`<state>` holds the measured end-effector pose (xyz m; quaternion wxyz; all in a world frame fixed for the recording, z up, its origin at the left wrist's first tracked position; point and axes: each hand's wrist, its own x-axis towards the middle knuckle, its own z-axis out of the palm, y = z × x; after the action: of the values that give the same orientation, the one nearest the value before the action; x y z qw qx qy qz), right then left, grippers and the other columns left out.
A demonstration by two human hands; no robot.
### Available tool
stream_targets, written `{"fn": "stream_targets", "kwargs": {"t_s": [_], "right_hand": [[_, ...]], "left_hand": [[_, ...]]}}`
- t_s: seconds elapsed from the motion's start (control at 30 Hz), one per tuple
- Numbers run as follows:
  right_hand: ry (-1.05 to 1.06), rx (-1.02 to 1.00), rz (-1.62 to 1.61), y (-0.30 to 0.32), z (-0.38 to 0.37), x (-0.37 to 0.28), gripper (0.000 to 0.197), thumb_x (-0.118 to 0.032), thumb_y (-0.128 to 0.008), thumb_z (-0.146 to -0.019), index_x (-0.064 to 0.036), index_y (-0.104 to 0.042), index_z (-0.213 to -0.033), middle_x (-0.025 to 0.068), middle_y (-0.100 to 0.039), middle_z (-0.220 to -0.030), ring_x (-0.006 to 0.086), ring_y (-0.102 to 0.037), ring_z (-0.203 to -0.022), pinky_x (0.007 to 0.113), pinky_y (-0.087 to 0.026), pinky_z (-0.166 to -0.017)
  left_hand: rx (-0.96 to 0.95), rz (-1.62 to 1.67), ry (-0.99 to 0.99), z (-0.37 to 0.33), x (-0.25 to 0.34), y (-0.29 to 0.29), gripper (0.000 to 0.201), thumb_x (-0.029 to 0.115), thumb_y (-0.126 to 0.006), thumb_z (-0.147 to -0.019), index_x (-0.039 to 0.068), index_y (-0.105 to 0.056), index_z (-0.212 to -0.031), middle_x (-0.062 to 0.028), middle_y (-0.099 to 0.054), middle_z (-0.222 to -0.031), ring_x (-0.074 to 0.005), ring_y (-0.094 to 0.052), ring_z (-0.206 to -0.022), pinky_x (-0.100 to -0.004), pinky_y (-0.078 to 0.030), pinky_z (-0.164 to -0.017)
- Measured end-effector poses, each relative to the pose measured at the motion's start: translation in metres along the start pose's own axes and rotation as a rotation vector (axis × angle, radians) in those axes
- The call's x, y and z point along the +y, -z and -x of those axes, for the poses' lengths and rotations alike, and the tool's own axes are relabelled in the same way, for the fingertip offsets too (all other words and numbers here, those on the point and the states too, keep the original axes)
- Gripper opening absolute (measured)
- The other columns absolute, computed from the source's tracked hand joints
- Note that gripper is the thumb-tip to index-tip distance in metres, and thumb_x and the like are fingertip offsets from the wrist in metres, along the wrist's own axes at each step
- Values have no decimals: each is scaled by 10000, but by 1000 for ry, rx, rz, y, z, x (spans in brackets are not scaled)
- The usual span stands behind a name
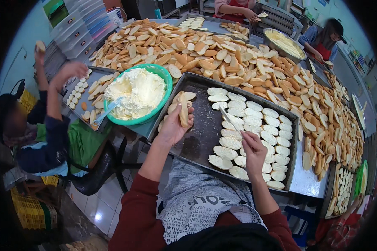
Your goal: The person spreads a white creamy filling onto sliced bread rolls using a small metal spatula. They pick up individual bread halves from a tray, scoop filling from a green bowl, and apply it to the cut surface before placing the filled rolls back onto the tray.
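Note:
My left hand (172, 129) is closed round a slice of bread (183, 112), held edge-up above the dark metal tray (193, 151). In my right hand (254, 153) is a spreading knife (230, 120), its blade pointing away over the tray. Rows of cream-coated bread slices (252, 120) fill the tray's right side. A few plain slices (189, 96) lie at its far left, partly behind my left hand. Left of the tray stands a green bowl (166, 101) heaped with pale cream (140, 90), a light-blue spatula (109, 109) resting in it.
A large heap of sliced bread (205, 54) spreads behind the tray and down the right. At left sits a person (50, 142) with raised hands by another tray (94, 75). Other people work at the far side and lower right. Another cream bowl (285, 44) stands far right.

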<state>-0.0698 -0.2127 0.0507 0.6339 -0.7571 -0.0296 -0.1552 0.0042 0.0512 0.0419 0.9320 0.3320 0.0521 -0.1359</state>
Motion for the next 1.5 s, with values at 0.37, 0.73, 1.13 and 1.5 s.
{"fn": "stream_targets", "kwargs": {"t_s": [0.37, 0.73, 1.13, 1.5], "right_hand": [[657, -282, 574, -176, -135, -35, 333, -27, -575, -727, -157, -710, -1002, 95, -652, -899, 310, -640, -768, 414, -497, -646], [755, -572, 976, -280, -164, -41, 73, -89, -634, -701, -35, -683, -706, 148, -662, -750, 311, -658, -756, 396, -519, -642], [-334, -917, 189, -229, -180, -32, 263, -136, -592, -880, -31, -671, -1107, -13, -633, -698, 42, -408, -520, 203, -291, -418], [-193, -670, -290, -155, -94, -29, 253, -95, -578, -901, -41, -661, -1135, 5, -659, -963, 57, -518, -649, 176, -380, -565]], "left_hand": [[44, -65, -48, 71, -25, 8, 530, 385, -267, -1021, -20, -345, -1355, -144, -525, -1259, -211, -560, -1104, -296, -521, -861], [98, 39, -194, 101, -10, 22, 448, 262, -398, -1008, 14, -328, -1374, -145, -490, -1294, -210, -516, -1160, -368, -442, -993], [189, 45, -382, 104, 12, 40, 386, 245, -459, -992, 19, -429, -1303, -97, -544, -1219, -174, -528, -1127, -313, -422, -985], [112, 123, -473, 78, 39, 36, 400, 270, -538, -951, 55, -451, -1277, -77, -525, -1219, -172, -521, -1106, -318, -453, -942]]}}
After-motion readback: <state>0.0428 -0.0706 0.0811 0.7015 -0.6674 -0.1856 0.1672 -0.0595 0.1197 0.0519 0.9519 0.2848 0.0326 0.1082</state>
